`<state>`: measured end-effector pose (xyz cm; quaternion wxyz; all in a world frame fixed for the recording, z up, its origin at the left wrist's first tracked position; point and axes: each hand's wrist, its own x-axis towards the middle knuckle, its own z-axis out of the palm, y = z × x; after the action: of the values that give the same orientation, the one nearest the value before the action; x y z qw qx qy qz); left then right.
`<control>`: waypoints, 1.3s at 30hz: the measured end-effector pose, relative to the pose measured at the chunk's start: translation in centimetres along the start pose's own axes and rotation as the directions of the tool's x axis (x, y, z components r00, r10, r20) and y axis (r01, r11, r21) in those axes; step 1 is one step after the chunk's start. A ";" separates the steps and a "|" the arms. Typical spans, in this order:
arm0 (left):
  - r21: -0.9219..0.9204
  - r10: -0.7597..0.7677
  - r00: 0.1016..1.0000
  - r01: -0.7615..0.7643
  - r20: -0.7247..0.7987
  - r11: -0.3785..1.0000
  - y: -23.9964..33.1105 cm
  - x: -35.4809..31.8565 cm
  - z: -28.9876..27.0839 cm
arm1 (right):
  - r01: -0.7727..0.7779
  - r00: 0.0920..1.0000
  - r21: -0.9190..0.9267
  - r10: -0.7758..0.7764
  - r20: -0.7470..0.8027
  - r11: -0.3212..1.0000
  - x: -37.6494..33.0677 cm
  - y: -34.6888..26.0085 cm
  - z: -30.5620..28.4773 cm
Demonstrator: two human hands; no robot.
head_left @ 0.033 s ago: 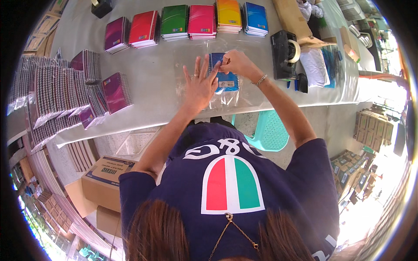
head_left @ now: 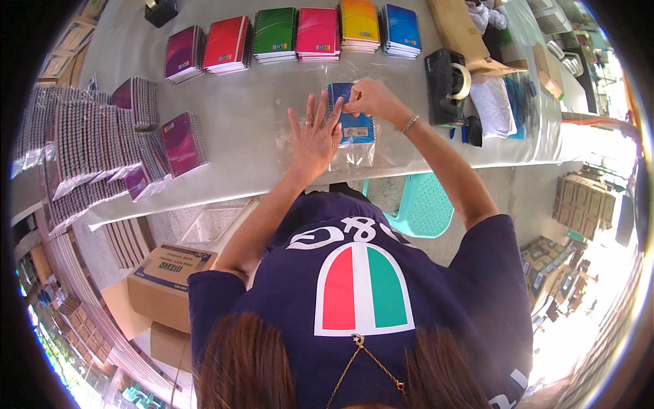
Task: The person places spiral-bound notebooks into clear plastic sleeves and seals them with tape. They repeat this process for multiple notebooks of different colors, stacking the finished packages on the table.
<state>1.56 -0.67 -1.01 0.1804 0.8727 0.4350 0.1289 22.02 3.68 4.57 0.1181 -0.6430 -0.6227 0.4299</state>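
A blue spiral notebook (head_left: 357, 129) with a pale label lies on the table in a clear plastic bag (head_left: 363, 157), right in front of me. My left hand (head_left: 315, 140) rests at its left side, fingers spread, with the index fingertip reaching my other hand. Over the notebook's upper part my right hand (head_left: 373, 99) is closed in a pinch; what sits between its fingers is too small to make out. Beyond them stand stacks of notebooks in a row: purple (head_left: 181, 54), red (head_left: 223, 42), green (head_left: 275, 31), pink (head_left: 317, 28), yellow (head_left: 359, 22) and blue (head_left: 400, 26).
A black tape dispenser (head_left: 443, 85) stands at the right, near a white packet (head_left: 492, 109) and an opened carton (head_left: 458, 31). Many bagged purple notebooks (head_left: 95, 140) are piled on the left. Below the table edge are a green plastic stool (head_left: 422, 204) and a cardboard box (head_left: 167, 279).
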 end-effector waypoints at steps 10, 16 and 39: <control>-0.481 -0.208 0.973 0.232 0.103 0.846 0.2 -0.3 2.4 | -0.082 0.873 -0.058 0.044 -0.486 0.995 -3.9 1.3 3.4; -0.622 -0.243 0.957 0.287 0.156 0.729 -0.9 2.9 1.3 | 0.034 0.780 0.329 0.181 -0.599 0.944 -2.3 5.6 7.5; -0.708 0.021 0.971 -0.190 -0.240 0.681 0.2 -0.7 -7.4 | 0.526 0.681 -0.020 -0.435 -0.589 0.850 -8.8 -0.1 4.6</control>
<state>-1.49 0.15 5.69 0.4554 0.7348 0.3137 0.3928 19.99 -5.98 5.40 0.4567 -0.5442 -0.6699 0.2155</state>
